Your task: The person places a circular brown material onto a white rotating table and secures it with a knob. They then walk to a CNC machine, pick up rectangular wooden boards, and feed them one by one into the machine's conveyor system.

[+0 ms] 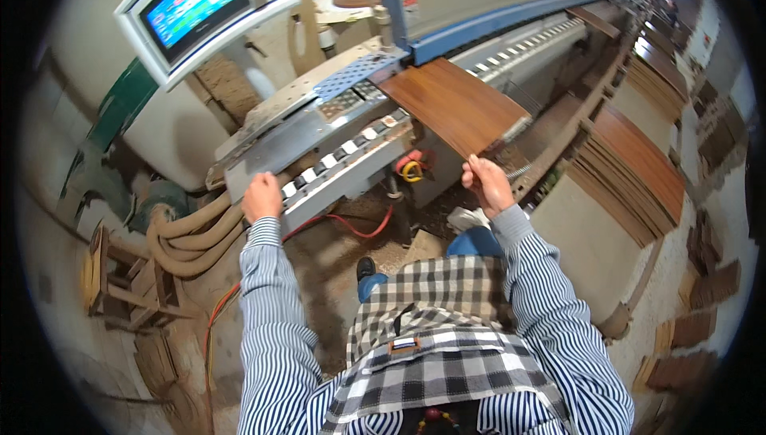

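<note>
A brown wood-grain panel (459,104) lies flat across the machine, its far edge under the blue-edged beam and its near part jutting out toward me. At its near corner my right hand (488,185) is closed, thumb and fingers drawn together. Whether they grip the corner, I cannot tell. My left hand (263,198) is curled into a fist beside the near left end of the roller rail (343,153); anything inside it is hidden. The rail carries a row of black and white rollers. Left of the panel is a blue perforated plate (359,70).
A lit control screen (197,6) stands at upper left. Stacked brown panels (630,172) rest on the right. Ribbed hoses (187,236) and a wooden stool (132,279) are at left. A red hose (359,232) crosses below the rail, near yellow and red coils (411,165).
</note>
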Demonstrator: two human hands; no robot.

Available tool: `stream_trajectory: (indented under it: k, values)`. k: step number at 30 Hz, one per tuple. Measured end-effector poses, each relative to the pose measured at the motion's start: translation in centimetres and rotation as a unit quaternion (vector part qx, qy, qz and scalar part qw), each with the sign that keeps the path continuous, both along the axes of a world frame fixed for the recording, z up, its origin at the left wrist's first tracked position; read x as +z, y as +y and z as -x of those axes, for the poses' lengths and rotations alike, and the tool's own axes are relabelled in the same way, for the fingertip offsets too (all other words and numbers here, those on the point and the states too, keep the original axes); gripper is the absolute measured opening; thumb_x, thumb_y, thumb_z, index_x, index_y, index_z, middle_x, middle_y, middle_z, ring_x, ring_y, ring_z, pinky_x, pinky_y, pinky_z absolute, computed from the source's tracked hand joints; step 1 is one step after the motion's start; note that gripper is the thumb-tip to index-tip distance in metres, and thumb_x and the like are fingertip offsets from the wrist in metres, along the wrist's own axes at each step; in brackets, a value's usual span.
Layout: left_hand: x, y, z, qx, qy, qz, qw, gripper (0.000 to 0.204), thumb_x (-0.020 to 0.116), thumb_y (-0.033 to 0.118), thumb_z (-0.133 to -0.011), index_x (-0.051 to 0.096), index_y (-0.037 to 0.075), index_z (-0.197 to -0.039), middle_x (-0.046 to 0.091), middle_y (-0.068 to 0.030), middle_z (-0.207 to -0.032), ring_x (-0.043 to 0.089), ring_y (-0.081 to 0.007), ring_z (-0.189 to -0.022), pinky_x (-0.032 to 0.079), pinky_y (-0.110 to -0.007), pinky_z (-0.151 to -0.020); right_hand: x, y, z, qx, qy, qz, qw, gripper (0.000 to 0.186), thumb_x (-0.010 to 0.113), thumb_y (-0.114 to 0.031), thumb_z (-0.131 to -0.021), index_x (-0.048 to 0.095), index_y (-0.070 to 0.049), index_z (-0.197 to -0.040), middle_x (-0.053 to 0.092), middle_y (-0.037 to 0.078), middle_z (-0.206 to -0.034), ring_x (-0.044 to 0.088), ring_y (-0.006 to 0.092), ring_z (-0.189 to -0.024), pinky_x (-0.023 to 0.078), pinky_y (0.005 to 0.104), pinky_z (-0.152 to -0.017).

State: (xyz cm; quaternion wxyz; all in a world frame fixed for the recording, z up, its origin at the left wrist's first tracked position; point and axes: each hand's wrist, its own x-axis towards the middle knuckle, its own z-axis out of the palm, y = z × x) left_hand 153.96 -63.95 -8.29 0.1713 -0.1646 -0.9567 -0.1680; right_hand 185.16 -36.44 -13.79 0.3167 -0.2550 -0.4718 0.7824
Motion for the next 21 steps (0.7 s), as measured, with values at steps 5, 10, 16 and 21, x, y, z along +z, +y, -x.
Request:
stream_trajectory:
  k: [5, 10, 16, 21]
  values:
    - [-0.5, -0.8, 0.5, -0.009, -0.002, -0.012, 1.0, 0.037, 0.041, 0.036, -0.087, 0.06, 0.005, -0.084, 0.062, -0.0203, -0.083, 0.059, -0.0389, -0.078, 0.045, -0.048, -0.067, -0.8, 5.7, -6.4, -0.136, 0.043, 0.035, 0.989, 0.026, 0.055, -0.031, -0.089, 0.056, -0.005, -0.092, 0.06, 0.003, -0.071, 0.054, 0.0093, -0.058, 0.044, 0.0216, -0.054]
    - [-0.9, -0.9, 1.2, -0.049, 0.018, 0.004, 0.999, 0.039, 0.038, 0.036, -0.088, 0.057, 0.002, -0.082, 0.06, -0.0235, -0.084, 0.056, -0.0432, -0.079, 0.042, -0.051, -0.066, -4.2, 12.0, -23.4, -0.46, -0.069, -0.196, 0.863, 0.039, 0.056, -0.017, -0.087, 0.045, 0.0, -0.121, 0.06, 0.005, -0.071, 0.055, 0.0087, -0.058, 0.045, 0.0219, -0.05]
    - [-1.0, -1.0, 1.1, -0.051, 0.015, -0.002, 0.999, 0.039, 0.038, 0.037, -0.088, 0.057, 0.003, -0.085, 0.06, -0.0215, -0.085, 0.055, -0.0416, -0.079, 0.04, -0.051, -0.066, -0.9, 15.4, -41.4, -0.691, -0.214, -0.156, 0.673, 0.064, 0.055, -0.021, -0.087, 0.02, -0.006, -0.138, 0.061, 0.009, -0.07, 0.052, 0.01, -0.051, 0.044, 0.0247, -0.048]
    - [-1.0, -1.1, 1.3, -0.025, 0.01, 0.021, 0.999, 0.038, 0.038, 0.036, -0.088, 0.057, 0.003, -0.085, 0.06, -0.0202, -0.085, 0.056, -0.0403, -0.079, 0.041, -0.05, -0.065, 1.0, 16.4, -42.7, -0.646, -0.275, -0.084, 0.708, 0.046, 0.058, -0.023, -0.086, 0.046, -0.002, -0.124, 0.063, 0.01, -0.074, 0.055, 0.0128, -0.054, 0.045, 0.0255, -0.048]
